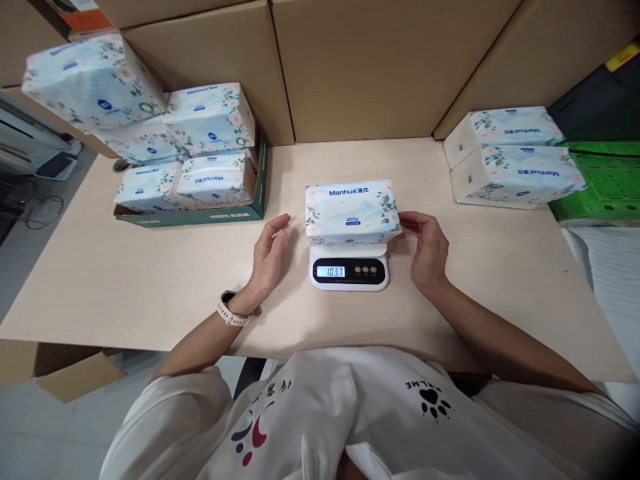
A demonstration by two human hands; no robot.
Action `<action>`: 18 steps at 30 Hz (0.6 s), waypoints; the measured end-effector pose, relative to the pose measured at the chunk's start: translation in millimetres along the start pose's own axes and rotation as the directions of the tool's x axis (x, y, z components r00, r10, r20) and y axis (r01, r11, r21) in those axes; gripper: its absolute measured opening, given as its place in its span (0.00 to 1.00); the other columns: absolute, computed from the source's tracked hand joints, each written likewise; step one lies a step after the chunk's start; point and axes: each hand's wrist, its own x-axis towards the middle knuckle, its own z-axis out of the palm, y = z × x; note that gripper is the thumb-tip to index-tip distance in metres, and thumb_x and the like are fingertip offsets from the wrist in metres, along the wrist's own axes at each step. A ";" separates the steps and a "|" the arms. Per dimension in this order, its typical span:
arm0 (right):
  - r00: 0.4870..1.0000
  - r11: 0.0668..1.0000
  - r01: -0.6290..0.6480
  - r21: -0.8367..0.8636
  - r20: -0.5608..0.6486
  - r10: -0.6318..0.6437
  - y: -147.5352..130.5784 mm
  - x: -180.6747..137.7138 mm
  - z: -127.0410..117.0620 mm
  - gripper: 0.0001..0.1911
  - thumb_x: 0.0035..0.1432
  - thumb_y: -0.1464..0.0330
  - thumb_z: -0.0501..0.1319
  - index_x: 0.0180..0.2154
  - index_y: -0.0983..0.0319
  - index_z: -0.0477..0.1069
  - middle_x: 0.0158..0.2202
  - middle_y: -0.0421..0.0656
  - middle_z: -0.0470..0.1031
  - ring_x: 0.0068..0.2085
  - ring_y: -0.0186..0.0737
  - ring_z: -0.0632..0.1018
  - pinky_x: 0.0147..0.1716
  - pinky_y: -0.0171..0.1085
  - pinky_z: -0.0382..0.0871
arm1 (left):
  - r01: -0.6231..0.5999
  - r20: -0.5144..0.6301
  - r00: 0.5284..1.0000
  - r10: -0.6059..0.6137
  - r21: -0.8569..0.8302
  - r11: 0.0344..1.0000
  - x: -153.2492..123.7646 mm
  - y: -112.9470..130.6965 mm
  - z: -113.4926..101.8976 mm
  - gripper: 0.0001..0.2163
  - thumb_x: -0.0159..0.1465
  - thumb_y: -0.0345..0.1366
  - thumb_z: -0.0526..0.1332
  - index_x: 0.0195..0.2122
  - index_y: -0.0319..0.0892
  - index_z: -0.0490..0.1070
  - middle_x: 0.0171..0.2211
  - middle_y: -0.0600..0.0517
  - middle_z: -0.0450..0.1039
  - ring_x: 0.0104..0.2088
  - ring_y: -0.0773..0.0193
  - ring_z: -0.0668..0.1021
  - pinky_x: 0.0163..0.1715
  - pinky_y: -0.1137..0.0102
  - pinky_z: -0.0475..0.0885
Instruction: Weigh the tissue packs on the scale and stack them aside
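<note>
A pack of tissues (351,212) in blue-and-white floral wrap lies across a white digital kitchen scale (349,272). The lit display appears to read 103.7. Beside the pack's right end is my right hand (427,250), fingers loosely curved, with the fingertips touching or very close to its side. My left hand (271,253) rests on the table to the left of the scale, apart from the pack, its fingers slightly bent and holding nothing. The pack hides the scale's weighing plate.
At left, a green tray (213,217) holds several stacked tissue packs (215,179). Two more packs (523,170) lie at the right, near a green plastic object (607,180). Large cardboard boxes (395,73) line the back of the table (150,287). An open carton (75,377) is below on the floor.
</note>
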 end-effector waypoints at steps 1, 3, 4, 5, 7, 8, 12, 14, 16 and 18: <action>1.000 1.000 0.002 -0.002 0.002 -0.002 0.0 0.0 -0.2 0.29 0.75 0.44 0.49 0.50 0.55 0.79 0.52 0.48 0.83 0.54 0.48 0.83 0.61 0.55 0.77 | 0.003 0.001 1.000 -0.003 -0.001 1.000 0.0 0.1 0.2 0.23 0.70 0.59 0.65 0.57 0.50 0.79 0.62 0.44 0.78 0.63 0.50 0.78 0.69 0.49 0.69; 1.000 1.000 0.002 -0.005 0.008 -0.002 0.2 -0.2 -0.5 0.29 0.75 0.44 0.49 0.51 0.55 0.79 0.52 0.48 0.83 0.54 0.48 0.83 0.61 0.55 0.77 | 0.007 0.002 1.000 -0.007 -0.001 1.000 -0.1 0.4 0.4 0.23 0.70 0.60 0.65 0.58 0.50 0.78 0.62 0.44 0.78 0.63 0.49 0.78 0.69 0.50 0.69; 1.000 1.000 0.002 -0.004 0.007 -0.002 0.3 -0.2 -0.7 0.29 0.75 0.44 0.49 0.51 0.55 0.79 0.52 0.48 0.83 0.54 0.48 0.83 0.61 0.55 0.77 | 0.007 0.002 1.000 -0.007 0.001 1.000 -0.1 0.4 0.4 0.23 0.70 0.60 0.65 0.58 0.50 0.78 0.62 0.44 0.78 0.63 0.49 0.78 0.69 0.50 0.69; 1.000 1.000 0.002 -0.001 0.005 -0.002 0.5 -0.2 -0.8 0.28 0.75 0.44 0.49 0.51 0.55 0.79 0.52 0.48 0.83 0.54 0.48 0.83 0.61 0.55 0.77 | 0.005 0.002 1.000 -0.005 0.002 1.000 -0.1 0.4 0.4 0.23 0.70 0.60 0.65 0.58 0.50 0.78 0.62 0.44 0.78 0.63 0.50 0.78 0.68 0.50 0.69; 1.000 1.000 0.003 0.008 0.002 -0.003 0.6 -0.3 -0.7 0.28 0.75 0.45 0.50 0.50 0.55 0.79 0.52 0.47 0.83 0.53 0.48 0.83 0.61 0.55 0.77 | 0.001 0.002 1.000 -0.001 0.004 1.000 0.0 0.1 0.2 0.24 0.70 0.59 0.65 0.57 0.49 0.78 0.62 0.44 0.78 0.62 0.50 0.78 0.68 0.50 0.69; 1.000 1.000 0.003 0.012 0.001 -0.003 0.6 -0.2 -0.6 0.28 0.75 0.45 0.50 0.50 0.55 0.80 0.52 0.47 0.84 0.53 0.48 0.83 0.61 0.55 0.77 | -0.003 0.003 1.000 0.003 0.006 1.000 0.1 -0.1 0.1 0.23 0.70 0.59 0.65 0.57 0.49 0.78 0.62 0.44 0.78 0.62 0.50 0.78 0.68 0.51 0.70; 1.000 1.000 0.001 0.012 0.000 -0.001 0.2 0.0 0.2 0.27 0.75 0.45 0.50 0.50 0.55 0.80 0.52 0.47 0.84 0.54 0.48 0.83 0.61 0.55 0.77 | -0.008 0.010 1.000 0.008 0.015 1.000 0.4 -0.6 0.0 0.22 0.71 0.58 0.64 0.58 0.50 0.78 0.62 0.45 0.78 0.63 0.50 0.78 0.67 0.51 0.70; 1.000 1.000 0.005 0.014 -0.003 -0.005 0.2 0.1 0.4 0.27 0.75 0.46 0.50 0.50 0.55 0.80 0.52 0.47 0.84 0.54 0.48 0.83 0.60 0.55 0.77 | -0.008 0.011 1.000 0.008 0.011 1.000 0.6 -0.6 -0.1 0.22 0.71 0.58 0.64 0.57 0.50 0.78 0.62 0.45 0.78 0.62 0.50 0.78 0.67 0.51 0.70; 1.000 1.000 0.008 0.018 -0.003 -0.008 0.5 0.0 0.3 0.26 0.75 0.47 0.51 0.50 0.55 0.80 0.51 0.47 0.84 0.53 0.47 0.83 0.60 0.54 0.77 | -0.007 0.011 1.000 0.007 0.005 1.000 0.8 -0.7 -0.3 0.22 0.71 0.58 0.65 0.57 0.50 0.78 0.62 0.45 0.78 0.62 0.50 0.78 0.67 0.51 0.70; 1.000 1.000 0.007 0.013 -0.001 -0.007 0.6 -0.3 0.0 0.26 0.76 0.47 0.50 0.50 0.55 0.80 0.52 0.47 0.84 0.53 0.47 0.83 0.60 0.54 0.77 | -0.007 0.014 1.000 0.007 0.001 1.000 0.9 -0.9 -0.5 0.21 0.71 0.58 0.64 0.57 0.50 0.78 0.62 0.45 0.78 0.62 0.50 0.78 0.67 0.51 0.70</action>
